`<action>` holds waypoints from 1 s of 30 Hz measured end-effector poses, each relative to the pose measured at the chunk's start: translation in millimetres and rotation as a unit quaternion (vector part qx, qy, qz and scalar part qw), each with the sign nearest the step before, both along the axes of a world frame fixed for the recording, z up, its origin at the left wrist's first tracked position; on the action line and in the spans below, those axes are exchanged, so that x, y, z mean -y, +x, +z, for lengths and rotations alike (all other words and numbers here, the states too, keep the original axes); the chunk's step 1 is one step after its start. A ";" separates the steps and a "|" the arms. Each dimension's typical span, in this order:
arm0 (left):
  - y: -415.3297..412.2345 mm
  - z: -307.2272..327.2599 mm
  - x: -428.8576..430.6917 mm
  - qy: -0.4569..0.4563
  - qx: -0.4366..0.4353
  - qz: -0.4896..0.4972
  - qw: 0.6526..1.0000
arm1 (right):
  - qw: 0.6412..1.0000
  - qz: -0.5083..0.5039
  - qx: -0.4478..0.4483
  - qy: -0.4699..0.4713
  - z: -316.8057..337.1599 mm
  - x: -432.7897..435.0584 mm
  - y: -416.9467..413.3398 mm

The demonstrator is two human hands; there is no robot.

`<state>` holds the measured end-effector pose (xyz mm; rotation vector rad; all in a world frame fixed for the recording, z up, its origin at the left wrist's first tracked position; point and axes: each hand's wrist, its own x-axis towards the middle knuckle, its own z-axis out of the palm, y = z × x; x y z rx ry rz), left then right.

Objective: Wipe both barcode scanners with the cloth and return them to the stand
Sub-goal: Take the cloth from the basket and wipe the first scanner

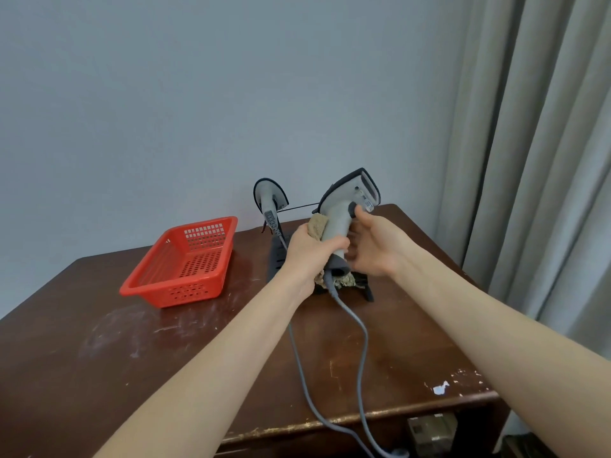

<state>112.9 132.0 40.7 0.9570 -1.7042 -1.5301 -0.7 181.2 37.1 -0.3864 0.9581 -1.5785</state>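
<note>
A grey barcode scanner (344,206) with a black head is held upright above the brown table. My left hand (307,252) wraps a tan cloth (318,226) around its handle from the left. My right hand (373,246) touches the handle from the right, thumb by the black trigger, fingers loosely curved. A second grey scanner (269,196) hangs on the black stand (276,259) behind my left hand. The stand's right part is mostly hidden by my hands. More cloth shows below the handle's base.
A red perforated plastic basket (185,262) sits on the brown table (132,358) at the left. Two grey cables (362,345) run from the scanners over the front edge. A grey curtain (535,160) hangs at the right, a wall behind.
</note>
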 end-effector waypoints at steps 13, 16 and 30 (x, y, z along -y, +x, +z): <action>5.6 -5.2 -6.0 -0.160 0.054 -0.013 0.986 | 0.994 -0.008 0.082 -0.069 -4.3 -1.9 0.5; 11.1 -4.1 3.7 -0.295 0.021 0.115 0.948 | 0.993 -0.035 0.085 -0.080 -6.3 -0.3 -4.3; 19.8 -17.3 -7.6 -0.597 0.039 -0.060 0.799 | 0.995 0.020 0.067 -0.064 -6.7 -3.3 -2.6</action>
